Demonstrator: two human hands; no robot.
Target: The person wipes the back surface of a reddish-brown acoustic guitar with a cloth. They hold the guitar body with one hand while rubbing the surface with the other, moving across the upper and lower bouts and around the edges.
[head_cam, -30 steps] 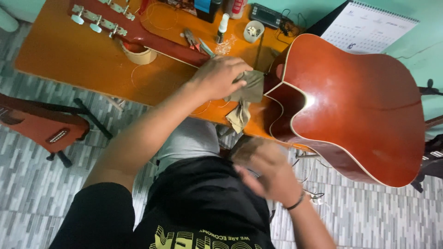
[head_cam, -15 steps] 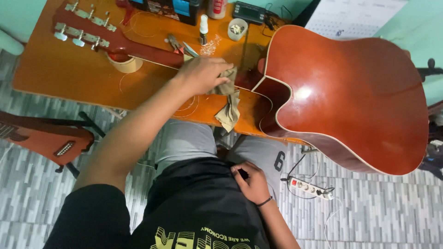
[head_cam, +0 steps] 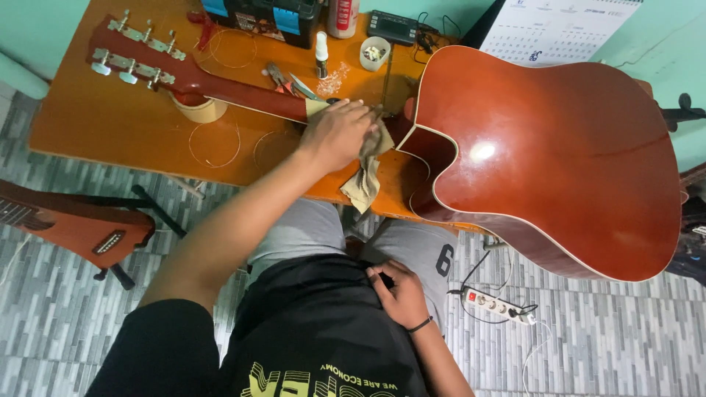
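right hand (head_cam: pixel 403 295) dropped from mid-air to the shirt hem (head_cam: pixel 346 268); left hand (head_cam: pixel 337 132) shifted slightly along guitar neck (head_cam: pixel 243 92)

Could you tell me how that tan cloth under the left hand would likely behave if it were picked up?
The tan cloth would probably be floppy: its free end already droops in folds over the table edge. It looks thin, so likely light for its size. Pressed by the left hand against the guitar neck, it would probably slide easily on that glossy finish.

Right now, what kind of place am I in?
Probably a guitar repair workshop: a red-brown guitar lies face down on an orange workbench, loose strings beside it, and a second guitar rests on a floor stand.
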